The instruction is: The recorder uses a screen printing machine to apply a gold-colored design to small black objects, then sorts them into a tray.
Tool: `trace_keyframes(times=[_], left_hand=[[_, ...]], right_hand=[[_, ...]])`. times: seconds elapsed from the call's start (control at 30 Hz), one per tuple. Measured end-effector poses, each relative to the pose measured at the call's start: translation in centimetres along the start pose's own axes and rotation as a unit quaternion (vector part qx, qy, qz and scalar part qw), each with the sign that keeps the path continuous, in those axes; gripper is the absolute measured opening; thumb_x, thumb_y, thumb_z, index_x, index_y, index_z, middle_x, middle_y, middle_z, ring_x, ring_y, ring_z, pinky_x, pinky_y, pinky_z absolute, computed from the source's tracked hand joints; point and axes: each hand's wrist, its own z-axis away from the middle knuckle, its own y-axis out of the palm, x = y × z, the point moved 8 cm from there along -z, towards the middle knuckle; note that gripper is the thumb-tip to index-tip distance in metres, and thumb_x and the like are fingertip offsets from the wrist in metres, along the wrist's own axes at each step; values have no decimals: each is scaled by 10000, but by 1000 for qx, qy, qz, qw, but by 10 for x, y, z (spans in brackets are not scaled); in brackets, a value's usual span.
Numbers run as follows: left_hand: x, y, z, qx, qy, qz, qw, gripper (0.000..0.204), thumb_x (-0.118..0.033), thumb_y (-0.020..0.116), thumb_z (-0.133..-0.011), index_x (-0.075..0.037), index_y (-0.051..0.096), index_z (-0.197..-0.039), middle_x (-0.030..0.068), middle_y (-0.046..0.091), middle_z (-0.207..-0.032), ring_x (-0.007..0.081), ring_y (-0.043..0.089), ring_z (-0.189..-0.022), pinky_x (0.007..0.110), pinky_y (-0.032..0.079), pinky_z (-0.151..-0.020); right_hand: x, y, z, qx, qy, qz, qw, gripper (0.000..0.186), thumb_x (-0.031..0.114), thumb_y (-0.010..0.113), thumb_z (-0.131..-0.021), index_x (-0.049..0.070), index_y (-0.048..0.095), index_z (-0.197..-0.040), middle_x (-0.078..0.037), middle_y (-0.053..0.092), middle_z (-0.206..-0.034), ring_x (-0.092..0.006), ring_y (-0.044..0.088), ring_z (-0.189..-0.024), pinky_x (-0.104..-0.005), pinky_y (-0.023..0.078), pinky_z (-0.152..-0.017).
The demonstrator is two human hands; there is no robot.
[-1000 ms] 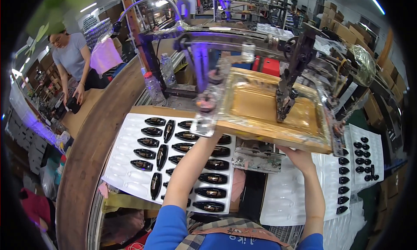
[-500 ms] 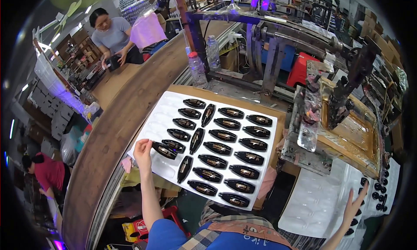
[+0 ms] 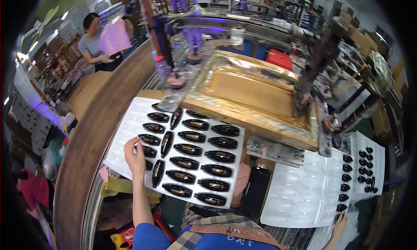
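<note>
My left hand (image 3: 134,158) is over the left side of a white moulded tray (image 3: 126,124), thumb and forefinger apart, beside the left column of glossy black tapered pieces (image 3: 149,139). It partly covers the two nearest pieces in that column. More black pieces (image 3: 184,163) with gold print lie in the tray's hollows, several crosswise and a few lengthwise. At the lower right, my right hand (image 3: 340,227) has its fingertips on the near end of the lowest black piece (image 3: 342,208) in a second white tray (image 3: 299,189). The fingers' far side is hidden.
A wooden-framed printing screen (image 3: 256,93) overhangs the first tray's far edge. Small round black parts (image 3: 365,165) stand on a further white sheet at right. A curved brown ledge (image 3: 87,158) runs along the left. One co-worker (image 3: 93,43) stands beyond it; another (image 3: 34,189) is lower left.
My left hand has laid its black piece in the left column and let go. My right hand has come down to the lowest piece. The screen frame has swung left over the tray; the view has shifted.
</note>
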Motion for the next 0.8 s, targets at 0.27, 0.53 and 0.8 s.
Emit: trace_keyframes(times=[0.27,0.53,0.8], left_hand=[[-252,169,31,412,134,250,866,237,-232,538,-791,-8,580,-854,146,563,-943,281,534,-864,316,430,-759],[-279,200,-10,298,165,424,839,276,-244,548,-804,6,589,-914,60,595,-884,163,546,-804,271,435,-737],[-176,127,-35,248,-97,478,837,158,-129,573,-804,-10,615,-900,0,590,-788,39,494,-697,167,366,-611]], right_hand=[[219,-37,9,-53,-67,-445,891,345,144,463,-853,47,442,-1183,-62,503,-1088,-128,554,-742,-207,423,-588],[465,-44,15,66,-366,-458,807,358,48,606,-729,2,508,-1070,-65,582,-983,-152,539,-858,-273,415,-768],[559,-36,55,50,-450,-319,833,337,164,666,-694,6,558,-971,-127,580,-928,-222,538,-886,-314,391,-794]])
